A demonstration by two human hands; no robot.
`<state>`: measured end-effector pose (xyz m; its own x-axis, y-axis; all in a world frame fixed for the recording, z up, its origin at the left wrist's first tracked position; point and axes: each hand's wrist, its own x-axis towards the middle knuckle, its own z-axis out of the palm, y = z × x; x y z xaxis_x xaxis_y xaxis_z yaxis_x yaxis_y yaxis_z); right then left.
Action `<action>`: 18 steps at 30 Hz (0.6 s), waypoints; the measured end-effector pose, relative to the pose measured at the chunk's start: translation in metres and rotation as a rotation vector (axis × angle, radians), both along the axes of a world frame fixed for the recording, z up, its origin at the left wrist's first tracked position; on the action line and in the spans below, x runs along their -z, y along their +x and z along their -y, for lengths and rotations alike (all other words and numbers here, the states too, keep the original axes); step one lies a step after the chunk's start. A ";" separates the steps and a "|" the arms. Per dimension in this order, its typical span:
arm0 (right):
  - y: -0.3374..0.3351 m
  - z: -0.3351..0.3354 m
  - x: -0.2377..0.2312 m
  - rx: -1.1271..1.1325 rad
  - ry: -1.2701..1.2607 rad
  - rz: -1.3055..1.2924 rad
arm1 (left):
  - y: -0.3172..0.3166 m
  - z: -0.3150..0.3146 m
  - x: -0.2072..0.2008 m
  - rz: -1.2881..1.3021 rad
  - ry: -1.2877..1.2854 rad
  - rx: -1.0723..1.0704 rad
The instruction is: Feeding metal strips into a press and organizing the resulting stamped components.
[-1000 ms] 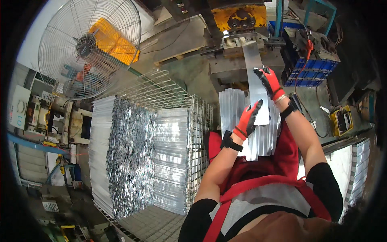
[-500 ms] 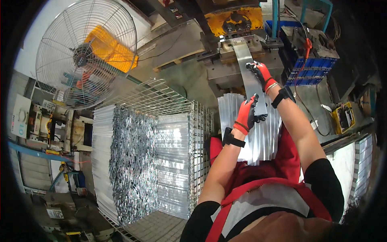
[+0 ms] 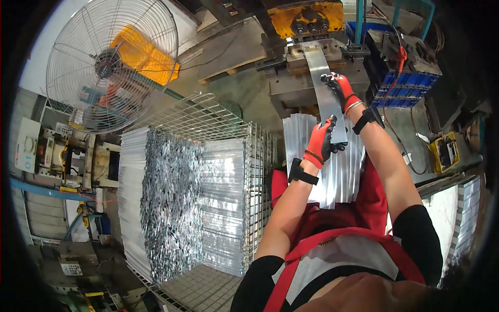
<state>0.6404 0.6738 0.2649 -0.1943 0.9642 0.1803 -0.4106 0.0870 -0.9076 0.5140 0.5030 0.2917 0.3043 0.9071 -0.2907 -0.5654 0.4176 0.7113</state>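
Observation:
A long flat metal strip [image 3: 326, 101] runs away from me, its far end resting on the die block [image 3: 297, 58] of a machine. My left hand [image 3: 321, 140], in a red and black glove, grips the strip's near end, fingers curled at its edge. Farther along, my right hand [image 3: 340, 89], gloved alike, pinches the strip's right edge. Below the strip, a fanned stack of similar metal strips [image 3: 332, 182] lies over my lap. How the far end sits in the die is too small to tell.
A wire mesh cage [image 3: 260, 182] on the left holds many stacked strips [image 3: 223, 192]. Beyond it stands a large fan [image 3: 109, 65]. The yellow machine part [image 3: 305, 20] rises behind the die. Blue crates [image 3: 403, 86] and a yellow box [image 3: 444, 152] are at right.
The view has shifted slightly. Both hands keep their hold on the strip, whose far end stays at the die; little else differs.

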 end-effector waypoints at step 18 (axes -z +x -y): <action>0.011 0.003 0.004 0.167 0.003 0.400 | -0.017 0.014 0.003 -0.100 0.182 0.069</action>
<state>0.6511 0.6712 0.2613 -0.0911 0.9879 0.1254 -0.0065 0.1253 -0.9921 0.4966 0.4890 0.2892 0.3456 0.9254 -0.1558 -0.4622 0.3124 0.8299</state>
